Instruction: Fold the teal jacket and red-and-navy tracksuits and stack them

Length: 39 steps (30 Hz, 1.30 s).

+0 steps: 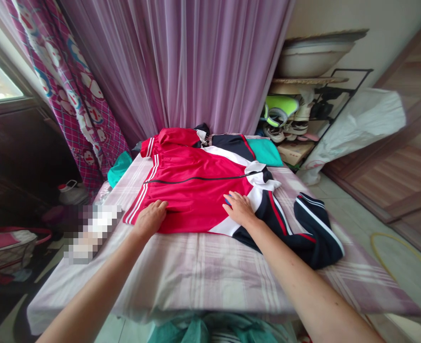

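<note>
Pressing the red jacket (pixel 196 183), you are laying your left grip (pixel 152 215) and right grip (pixel 239 207) flat, open, holding nothing.

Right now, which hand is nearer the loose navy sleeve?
Right. The right hand lies flat on the jacket close beside the navy sleeve; the left hand presses the jacket's red striped edge, on the far side.

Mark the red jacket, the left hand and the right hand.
red jacket (pixel 196 186), head view, on its red front panel.
left hand (pixel 152 216), head view, on the back of the hand.
right hand (pixel 239 207), head view, on the back of the hand.
</note>
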{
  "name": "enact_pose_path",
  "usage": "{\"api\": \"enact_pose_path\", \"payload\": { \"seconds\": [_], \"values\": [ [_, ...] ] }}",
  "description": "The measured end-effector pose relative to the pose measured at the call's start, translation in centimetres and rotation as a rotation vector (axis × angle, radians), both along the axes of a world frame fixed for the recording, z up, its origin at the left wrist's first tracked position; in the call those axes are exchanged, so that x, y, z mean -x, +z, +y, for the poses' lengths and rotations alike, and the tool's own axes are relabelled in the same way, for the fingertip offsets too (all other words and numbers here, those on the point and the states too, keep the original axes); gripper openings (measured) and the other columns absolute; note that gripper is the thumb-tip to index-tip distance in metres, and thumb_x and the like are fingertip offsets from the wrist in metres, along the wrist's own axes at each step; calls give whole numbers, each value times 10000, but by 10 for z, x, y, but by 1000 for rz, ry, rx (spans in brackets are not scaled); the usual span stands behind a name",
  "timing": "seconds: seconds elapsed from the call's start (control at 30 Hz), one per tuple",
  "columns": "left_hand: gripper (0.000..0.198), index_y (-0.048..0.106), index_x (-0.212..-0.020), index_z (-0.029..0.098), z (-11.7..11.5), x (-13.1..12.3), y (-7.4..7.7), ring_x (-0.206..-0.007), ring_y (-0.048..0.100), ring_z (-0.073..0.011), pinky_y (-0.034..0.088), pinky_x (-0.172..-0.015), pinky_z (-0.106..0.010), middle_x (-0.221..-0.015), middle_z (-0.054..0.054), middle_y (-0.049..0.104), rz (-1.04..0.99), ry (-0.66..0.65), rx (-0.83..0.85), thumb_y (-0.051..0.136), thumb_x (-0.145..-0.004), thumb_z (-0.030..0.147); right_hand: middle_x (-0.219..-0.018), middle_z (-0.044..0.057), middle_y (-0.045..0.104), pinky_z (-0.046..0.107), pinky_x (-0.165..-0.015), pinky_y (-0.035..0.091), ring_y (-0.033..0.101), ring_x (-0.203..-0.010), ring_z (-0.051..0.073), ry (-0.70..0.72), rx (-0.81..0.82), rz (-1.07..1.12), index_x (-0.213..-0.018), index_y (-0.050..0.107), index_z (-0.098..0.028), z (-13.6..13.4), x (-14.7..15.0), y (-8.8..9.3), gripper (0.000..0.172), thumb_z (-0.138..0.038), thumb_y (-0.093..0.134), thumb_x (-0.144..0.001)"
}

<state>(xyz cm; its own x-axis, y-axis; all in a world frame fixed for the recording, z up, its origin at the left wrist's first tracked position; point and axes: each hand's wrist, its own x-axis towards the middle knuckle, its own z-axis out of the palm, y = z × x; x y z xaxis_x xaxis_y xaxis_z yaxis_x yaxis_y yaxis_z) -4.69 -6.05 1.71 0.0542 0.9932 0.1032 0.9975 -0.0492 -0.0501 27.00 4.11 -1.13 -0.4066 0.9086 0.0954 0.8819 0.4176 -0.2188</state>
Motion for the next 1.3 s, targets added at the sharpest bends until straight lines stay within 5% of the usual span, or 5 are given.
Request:
{"api": "enact_pose_path", "payload": {
  "seconds": [0.23, 0.43, 0.7, 1.17, 1.3],
  "values": [
    [353, 643, -954, 194, -7, 13, -7, -883, 664, -217, 476, -794, -306, -926, -91, 695, -29, 10, -98, 326, -1016, 335, -1149, 66, 715, 348, -969, 447, 624, -1065, 217, 265, -36, 115, -1138, 720, -238, -25, 72, 31, 286, -320, 507, -965],
    [363, 662, -971, 212, -9, 14, -10, -869, 663, -201, 477, -767, -291, -932, -75, 703, -71, 23, -125, 328, -1018, 345, -1073, 100, 690, 349, -880, 470, 618, -1011, 239, 334, -72, -31, -1047, 708, -196, -39, 117, 34, 278, -415, 579, -935],
    [286, 650, -1025, 220, -13, 26, -19, -898, 657, -207, 507, -824, -316, -995, -80, 692, -153, -150, -98, 409, -995, 371, -1070, 116, 650, 341, -816, 474, 603, -986, 238, 364, -109, -119, -1104, 657, -177, -39, 118, 28, 243, -167, 476, -941],
    [475, 698, -806, 204, -11, 36, -6, -794, 644, -195, 513, -803, -326, -790, -67, 680, -124, -253, -15, 347, -1007, 453, -1278, 79, 641, 367, -984, 421, 567, -1142, 227, 380, -97, 35, -1203, 690, -249, -36, 104, 16, 350, -354, 420, -1008],
    [504, 680, -1199, 188, 14, 28, -5, -1160, 616, -248, 462, -1027, -402, -1228, -120, 686, -172, -185, -133, 310, -1012, 474, -1559, 111, 418, 434, -1146, 281, 367, -1419, 262, 311, -33, 35, -1455, 503, -243, -36, 102, 11, 500, -443, 416, -1005]
  ]
}}
